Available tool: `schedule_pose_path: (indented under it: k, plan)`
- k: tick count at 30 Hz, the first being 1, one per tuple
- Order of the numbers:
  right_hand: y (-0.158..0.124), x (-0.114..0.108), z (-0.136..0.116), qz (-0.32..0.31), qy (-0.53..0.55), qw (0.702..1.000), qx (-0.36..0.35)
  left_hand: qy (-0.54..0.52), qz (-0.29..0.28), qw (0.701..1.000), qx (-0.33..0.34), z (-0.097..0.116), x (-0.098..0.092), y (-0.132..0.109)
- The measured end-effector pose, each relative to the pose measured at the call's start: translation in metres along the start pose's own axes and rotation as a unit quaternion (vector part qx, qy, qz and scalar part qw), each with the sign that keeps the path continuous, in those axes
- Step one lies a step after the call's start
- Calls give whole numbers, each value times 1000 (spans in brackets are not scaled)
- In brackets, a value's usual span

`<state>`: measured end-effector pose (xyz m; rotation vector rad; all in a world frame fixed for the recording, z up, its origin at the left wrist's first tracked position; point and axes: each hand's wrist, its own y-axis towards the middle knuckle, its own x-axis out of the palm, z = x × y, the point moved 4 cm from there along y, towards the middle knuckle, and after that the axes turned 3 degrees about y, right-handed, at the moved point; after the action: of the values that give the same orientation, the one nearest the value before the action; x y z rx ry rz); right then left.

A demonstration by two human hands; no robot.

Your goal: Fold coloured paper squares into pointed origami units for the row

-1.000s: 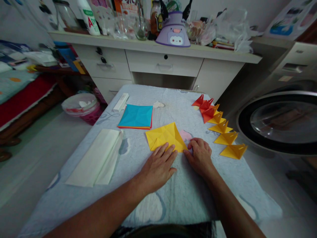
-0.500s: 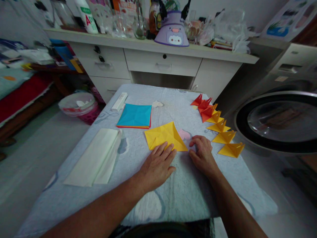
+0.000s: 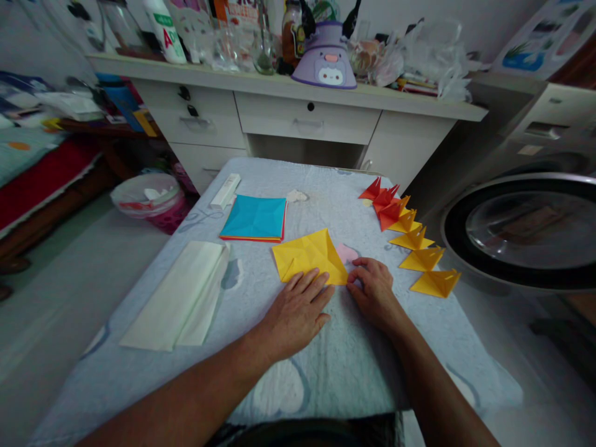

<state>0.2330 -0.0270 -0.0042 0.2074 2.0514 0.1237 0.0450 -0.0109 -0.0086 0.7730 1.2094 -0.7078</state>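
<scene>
A partly folded yellow paper (image 3: 310,254) lies on the light blue cloth-covered table (image 3: 261,372). My left hand (image 3: 295,310) rests flat on the paper's near edge, fingers stretched out. My right hand (image 3: 375,292) has its fingers curled, the tips pinching at the paper's right corner. A stack of square papers (image 3: 255,218), blue on top, lies beyond the yellow paper. To the right runs a row of folded paper shapes (image 3: 410,239), red at the far end and yellow nearer me.
A folded white cloth (image 3: 179,301) lies at the table's left. A small white box (image 3: 225,190) sits near the far left. Behind stands a white desk (image 3: 298,118) crowded with bottles. A washing machine door (image 3: 521,230) is at right, a pink basin (image 3: 149,202) on the floor left.
My right hand drew away from the yellow paper's right corner, then came back to it. My left hand stayed flat on the paper.
</scene>
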Motion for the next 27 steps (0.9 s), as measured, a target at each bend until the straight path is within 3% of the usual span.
schedule_pose_path:
  k: [14,27]
  plan:
    - [3,3,-3,7,1,999,41,-2,10,1000,-16,0,3,-1]
    - [0,7,-8,29,-41,998,31,-10,5,999,-30,-1,4,1]
